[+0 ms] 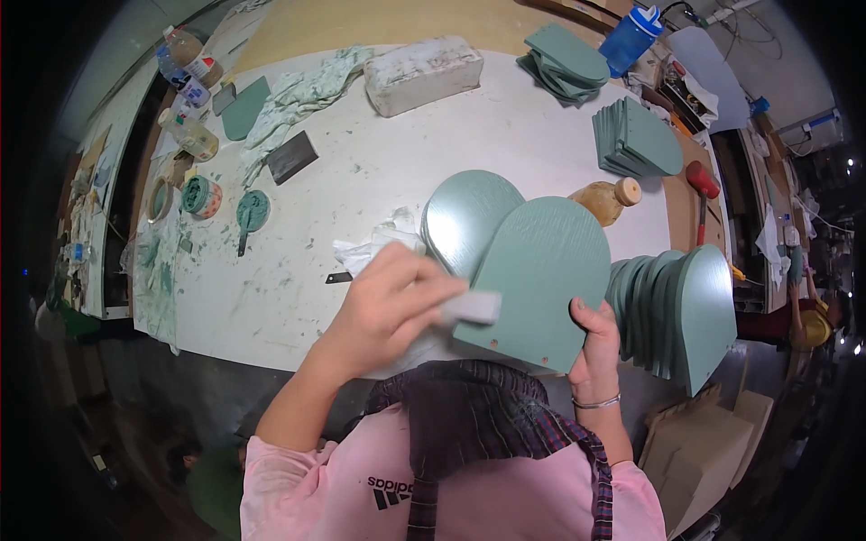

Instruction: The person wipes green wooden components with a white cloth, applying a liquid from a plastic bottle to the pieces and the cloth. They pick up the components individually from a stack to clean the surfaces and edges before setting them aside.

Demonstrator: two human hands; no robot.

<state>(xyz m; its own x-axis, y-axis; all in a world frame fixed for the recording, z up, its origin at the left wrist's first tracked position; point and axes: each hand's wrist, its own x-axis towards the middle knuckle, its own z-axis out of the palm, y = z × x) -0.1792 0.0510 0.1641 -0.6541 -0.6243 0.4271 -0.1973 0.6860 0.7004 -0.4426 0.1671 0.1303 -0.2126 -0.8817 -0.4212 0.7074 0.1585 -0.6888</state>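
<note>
One pale block (478,307) is pinched in our left hand (392,302), and our right hand (596,347) grips a green board (546,275) by its lower right side. That board is right in front of us, at the near edge of the table (370,171). The block looks blurry, so we cannot tell if it touches the board. We should keep it flat, rub softly and hold steady.

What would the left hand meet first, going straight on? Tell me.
Probably the green panel held by the right hand; whether the block in the left hand touches it is unclear.
</note>
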